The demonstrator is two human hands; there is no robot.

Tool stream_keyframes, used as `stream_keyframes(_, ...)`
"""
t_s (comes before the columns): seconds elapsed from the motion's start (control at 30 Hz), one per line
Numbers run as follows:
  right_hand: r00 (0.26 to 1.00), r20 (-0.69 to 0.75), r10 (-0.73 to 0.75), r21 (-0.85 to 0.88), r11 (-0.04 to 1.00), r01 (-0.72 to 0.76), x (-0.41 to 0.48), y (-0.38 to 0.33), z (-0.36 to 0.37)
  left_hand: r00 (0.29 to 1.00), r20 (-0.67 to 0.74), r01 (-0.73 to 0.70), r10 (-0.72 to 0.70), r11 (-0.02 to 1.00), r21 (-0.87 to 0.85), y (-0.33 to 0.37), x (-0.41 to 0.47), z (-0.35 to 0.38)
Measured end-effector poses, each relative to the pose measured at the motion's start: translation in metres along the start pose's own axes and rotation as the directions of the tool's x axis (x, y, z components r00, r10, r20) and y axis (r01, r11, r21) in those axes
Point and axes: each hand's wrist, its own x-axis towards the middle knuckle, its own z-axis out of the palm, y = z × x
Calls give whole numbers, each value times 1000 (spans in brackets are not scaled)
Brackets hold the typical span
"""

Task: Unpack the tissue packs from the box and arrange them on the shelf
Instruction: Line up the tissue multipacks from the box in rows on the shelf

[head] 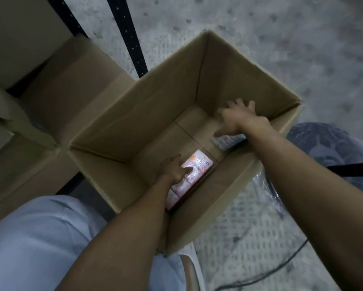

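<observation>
1. A rough grey concrete floor (260,38) fills the background, with black perforated metal shelf uprights (128,34) rising at the upper left.
2. A large open brown cardboard box (155,97) stands on the floor, its flaps folded outward; it is deep and nearly bare inside.
3. Other brown cardboard cartons (56,85) sit just beside it on the left, touching its flap.
4. The person's pale blue trouser leg (35,238) shows at the lower left.
5. A pink plastic-wrapped tissue pack (197,166) lies flat on the box bottom against the near wall.
6. A second pale, clear-wrapped pack (226,141) lies near the right wall, partly hidden and blurred.
7. The right hand (237,118) reaches deep inside with fingers spread, just above that pale pack; contact cannot be told.
8. The left hand (174,171) rests on the pink pack, fingers loosely extended, thumb laid across its top, not gripping.
</observation>
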Motion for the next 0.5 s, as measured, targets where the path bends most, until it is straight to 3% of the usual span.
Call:
stream_keyframes(0.13,998,62,30,-60,998,-26,5,1,2,995,91,29,-34,998,54,-9,15,19)
stream_keyframes(0.23,991,121,62,-89,995,-51,7,-1,3,997,69,38,-40,999,26,-17,23,31)
stream_keyframes(0.5,979,204,28,38,999,-36,11,-2,4,993,119,6,-10,999,32,-17,28,33)
